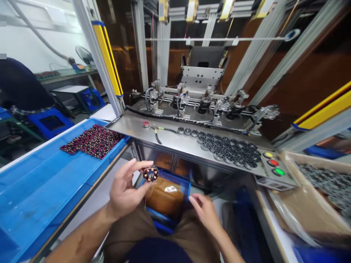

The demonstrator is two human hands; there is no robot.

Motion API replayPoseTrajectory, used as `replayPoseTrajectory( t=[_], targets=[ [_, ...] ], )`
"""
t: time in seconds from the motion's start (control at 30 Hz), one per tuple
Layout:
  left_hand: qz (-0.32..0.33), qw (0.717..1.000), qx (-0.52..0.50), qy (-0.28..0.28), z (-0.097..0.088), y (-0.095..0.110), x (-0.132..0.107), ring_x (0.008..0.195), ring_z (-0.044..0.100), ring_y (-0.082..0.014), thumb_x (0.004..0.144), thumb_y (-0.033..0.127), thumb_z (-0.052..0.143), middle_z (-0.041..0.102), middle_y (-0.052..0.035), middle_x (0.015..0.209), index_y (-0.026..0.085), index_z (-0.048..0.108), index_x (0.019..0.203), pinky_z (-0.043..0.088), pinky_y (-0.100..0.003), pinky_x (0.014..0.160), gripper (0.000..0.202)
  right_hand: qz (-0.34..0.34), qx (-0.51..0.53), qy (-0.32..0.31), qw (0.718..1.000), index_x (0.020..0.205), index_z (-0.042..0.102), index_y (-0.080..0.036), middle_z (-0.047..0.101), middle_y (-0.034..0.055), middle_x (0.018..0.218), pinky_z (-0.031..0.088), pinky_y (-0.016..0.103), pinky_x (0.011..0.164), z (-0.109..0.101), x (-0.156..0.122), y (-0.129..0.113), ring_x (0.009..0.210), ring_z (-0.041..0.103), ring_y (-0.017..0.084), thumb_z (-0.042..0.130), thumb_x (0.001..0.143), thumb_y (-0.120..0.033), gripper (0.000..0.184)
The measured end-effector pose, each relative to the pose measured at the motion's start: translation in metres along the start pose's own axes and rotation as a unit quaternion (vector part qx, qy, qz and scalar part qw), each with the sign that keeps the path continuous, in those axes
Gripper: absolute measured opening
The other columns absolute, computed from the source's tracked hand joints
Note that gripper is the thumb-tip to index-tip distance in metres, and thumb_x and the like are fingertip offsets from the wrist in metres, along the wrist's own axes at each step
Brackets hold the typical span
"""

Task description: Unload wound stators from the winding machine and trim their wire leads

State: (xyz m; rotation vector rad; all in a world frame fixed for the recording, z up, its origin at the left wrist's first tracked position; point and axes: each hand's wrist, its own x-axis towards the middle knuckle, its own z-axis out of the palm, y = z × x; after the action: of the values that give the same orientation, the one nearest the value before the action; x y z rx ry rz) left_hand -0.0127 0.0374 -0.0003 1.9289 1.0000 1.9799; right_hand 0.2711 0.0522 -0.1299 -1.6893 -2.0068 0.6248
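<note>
Stator (150,174) first, since that's the bit being worked on: in the head view it's up in the left hand (124,188), over the gap between lap and counter (131,124), round face with the copper coils turned toward the camera. Grip on that side is thumb and fingertips pinching it by the edge. The right hand (204,208) is loose and half spread, nothing in it that I can see. As for how far along this is, I'd call it mid-batch. There's a big heap of red-and-black cores (93,142) bunched at the far end of the blue tray (33,182), with plenty of bare plastic nearer the person. Over on the counter a crowd of dark rings (233,148) fills the right half, thinning to a short single row toward the cutters (158,136). One red piece (145,124) sits by itself left of those. Guessing from that, both heaps mean a lot of handling left, but I honestly can't tell which one is finished stuff and which is waiting. The held one hasn't been put down with either lot, so that piece at least isn't done, I reckon. More grey parts (326,186) lie in the box on the right, too blurry to judge whether they're stock or output.
</note>
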Motion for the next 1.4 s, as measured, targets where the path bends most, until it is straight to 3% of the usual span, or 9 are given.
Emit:
replayPoseTrajectory(
  t=[0.1,0.17,0.27,0.4,0.53,0.6,0.87,1.07,1.4],
  targets=[
    [0.022,0.999,-0.004,-0.033,0.002,0.015,-0.012,0.094,0.070,-0.0177,0.065,-0.008,0.075,0.073,-0.0053,0.111,0.030,0.038,0.144,0.059,-0.031,0.084,0.095,-0.047,0.233,-0.067,0.969,0.105,0.063,-0.019,0.068,0.0055,0.088,0.054,0.028,0.067,-0.032,-0.013,-0.084,0.073,0.065,0.017,0.045,0.091,-0.056,0.044],
    [0.009,0.998,-0.009,-0.062,0.000,0.020,-0.015,0.092,0.070,-0.0173,0.065,-0.008,0.074,0.073,-0.0046,0.110,0.033,0.037,0.145,0.059,-0.030,0.083,0.098,-0.072,0.423,-0.095,0.898,0.092,0.063,-0.018,0.062,0.0034,0.080,0.050,0.027,0.061,-0.052,-0.017,-0.134,0.065,0.057,0.014,0.061,0.083,-0.057,0.039],
    [-0.013,0.995,-0.028,-0.093,-0.002,0.025,-0.019,0.097,0.068,-0.0176,0.065,-0.010,0.072,0.071,-0.0052,0.113,0.033,0.036,0.147,0.058,-0.029,0.085,0.098,-0.063,0.505,-0.118,0.853,0.074,0.058,-0.018,0.052,-0.0021,0.063,0.038,0.023,0.052,-0.067,-0.016,-0.178,0.055,0.045,0.009,0.068,0.081,-0.048,0.032],
    [-0.031,0.994,-0.077,-0.073,-0.005,0.031,-0.021,0.100,0.068,-0.0177,0.066,-0.008,0.074,0.071,-0.0066,0.114,0.027,0.037,0.146,0.058,-0.029,0.085,0.095,-0.038,0.556,-0.164,0.814,0.065,0.055,-0.018,0.049,-0.0036,0.058,0.033,0.023,0.051,-0.064,-0.009,-0.178,0.052,0.041,0.008,0.066,0.086,-0.041,0.033],
    [-0.129,0.977,-0.158,-0.058,-0.007,0.037,-0.020,0.100,0.068,-0.0167,0.068,-0.003,0.077,0.071,-0.0050,0.109,0.025,0.042,0.141,0.058,-0.027,0.084,0.086,-0.108,0.578,-0.337,0.735,0.060,0.060,-0.018,0.055,-0.0009,0.058,0.037,0.025,0.052,-0.061,-0.001,-0.146,0.051,0.048,0.010,0.072,0.079,-0.040,0.032],
    [-0.145,0.972,-0.172,-0.061,-0.007,0.037,-0.019,0.100,0.067,-0.0169,0.068,-0.001,0.078,0.072,-0.0045,0.107,0.026,0.042,0.140,0.057,-0.028,0.086,0.086,-0.130,0.547,-0.380,0.734,0.062,0.065,-0.017,0.061,0.0014,0.061,0.040,0.026,0.054,-0.056,-0.002,-0.134,0.054,0.053,0.011,0.078,0.073,-0.036,0.026],
    [-0.087,0.990,-0.085,-0.071,0.002,0.023,-0.023,0.090,0.066,-0.0183,0.062,0.000,0.081,0.070,-0.0046,0.102,0.027,0.044,0.141,0.058,-0.031,0.078,0.091,0.087,0.692,-0.272,0.663,0.079,0.067,-0.014,0.073,0.0035,0.066,0.050,0.021,0.047,-0.016,-0.033,-0.160,0.050,0.064,0.011,0.089,0.061,-0.032,0.034],
    [-0.160,0.979,-0.112,-0.064,0.005,0.023,-0.019,0.096,0.067,-0.0163,0.064,-0.002,0.080,0.069,-0.0033,0.105,0.028,0.044,0.140,0.058,-0.027,0.085,0.089,0.108,0.685,-0.304,0.654,0.081,0.070,-0.013,0.066,-0.0012,0.048,0.043,0.015,0.035,-0.017,-0.040,-0.154,0.035,0.056,0.008,0.082,0.071,-0.032,0.024],
    [-0.243,0.927,-0.216,-0.186,0.001,0.029,-0.026,0.115,0.064,-0.0183,0.082,-0.004,0.062,0.064,-0.0096,0.130,0.032,0.035,0.145,0.056,-0.028,0.095,0.077,0.027,0.606,-0.247,0.755,0.072,0.064,-0.013,0.062,-0.0015,0.058,0.041,0.019,0.050,-0.063,-0.008,-0.146,0.046,0.054,0.006,0.073,0.081,-0.041,0.030]
  ],
)
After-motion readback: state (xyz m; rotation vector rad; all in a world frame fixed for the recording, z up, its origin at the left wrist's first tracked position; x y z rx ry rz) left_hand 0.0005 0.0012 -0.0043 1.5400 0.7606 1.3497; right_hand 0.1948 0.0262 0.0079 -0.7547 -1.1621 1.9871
